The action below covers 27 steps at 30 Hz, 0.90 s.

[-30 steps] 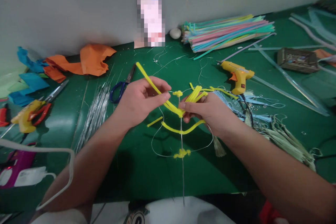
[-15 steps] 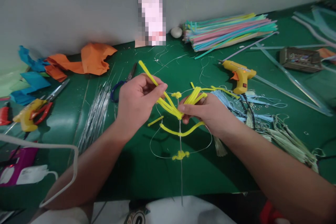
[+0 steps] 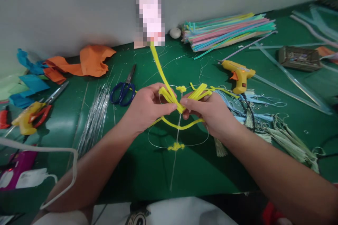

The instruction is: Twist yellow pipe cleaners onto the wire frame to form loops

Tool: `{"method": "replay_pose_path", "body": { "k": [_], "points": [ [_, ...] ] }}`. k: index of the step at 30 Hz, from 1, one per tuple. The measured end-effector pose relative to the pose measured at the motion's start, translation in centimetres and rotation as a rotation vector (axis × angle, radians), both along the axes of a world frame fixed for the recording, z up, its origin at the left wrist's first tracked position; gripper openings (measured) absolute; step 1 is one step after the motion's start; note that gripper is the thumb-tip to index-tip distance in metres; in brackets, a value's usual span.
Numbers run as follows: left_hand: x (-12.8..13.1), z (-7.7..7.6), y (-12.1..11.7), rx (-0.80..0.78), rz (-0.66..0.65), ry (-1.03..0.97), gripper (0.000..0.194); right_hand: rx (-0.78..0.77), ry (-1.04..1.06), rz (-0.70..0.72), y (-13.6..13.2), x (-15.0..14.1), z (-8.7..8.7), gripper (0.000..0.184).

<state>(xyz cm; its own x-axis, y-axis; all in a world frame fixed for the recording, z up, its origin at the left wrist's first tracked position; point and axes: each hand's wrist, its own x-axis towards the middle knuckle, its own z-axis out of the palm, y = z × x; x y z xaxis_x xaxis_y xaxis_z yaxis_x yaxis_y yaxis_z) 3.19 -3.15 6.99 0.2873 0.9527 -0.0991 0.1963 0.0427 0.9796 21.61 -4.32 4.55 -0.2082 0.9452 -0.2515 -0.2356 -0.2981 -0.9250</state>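
My left hand (image 3: 148, 107) and my right hand (image 3: 208, 107) meet at a folded bundle of yellow pipe cleaner (image 3: 196, 93). Thumb and fingers of each hand pinch it near its low middle, and its loops fan out to both sides. One long yellow end (image 3: 159, 65) sticks up from between the hands. A thin wire stem (image 3: 173, 168) hangs below the bundle, with a yellow fuzzy knot (image 3: 176, 146) low on it and another knot (image 3: 181, 89) above. Under my fingers a curved yellow strand (image 3: 182, 127) crosses the stem. The fingertips on the far side are hidden.
Blue-handled scissors (image 3: 123, 93) and a sheaf of silver wires (image 3: 95, 121) lie left. A yellow glue gun (image 3: 239, 72), tassels (image 3: 293, 140) and a small box (image 3: 299, 58) are right. Coloured pipe cleaners (image 3: 229, 33) lie along the wall, near a blurred phone-like screen (image 3: 150, 14).
My left hand has moved down and right to the base of the bundle. The long yellow end now points up. The blue-handled scissors have come into fuller view.
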Motion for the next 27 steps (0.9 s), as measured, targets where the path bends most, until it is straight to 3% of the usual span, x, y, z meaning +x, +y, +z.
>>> {"method": "replay_pose_path", "body": {
  "k": [11, 17, 27],
  "points": [
    [0.5, -0.2, -0.6, 0.07, 0.1, 0.103, 0.017, 0.035, -0.016, -0.008, -0.3, -0.6, -0.4, 0.022],
    [0.7, -0.1, -0.5, 0.008, 0.058, 0.022, 0.027, 0.071, 0.0, -0.008, -0.3, -0.5, -0.6, 0.019],
    [0.8, -0.4, -0.3, -0.004, 0.091, 0.009, 0.016, 0.09, -0.016, 0.011, -0.4, -0.4, -1.2, 0.018]
  ]
}}
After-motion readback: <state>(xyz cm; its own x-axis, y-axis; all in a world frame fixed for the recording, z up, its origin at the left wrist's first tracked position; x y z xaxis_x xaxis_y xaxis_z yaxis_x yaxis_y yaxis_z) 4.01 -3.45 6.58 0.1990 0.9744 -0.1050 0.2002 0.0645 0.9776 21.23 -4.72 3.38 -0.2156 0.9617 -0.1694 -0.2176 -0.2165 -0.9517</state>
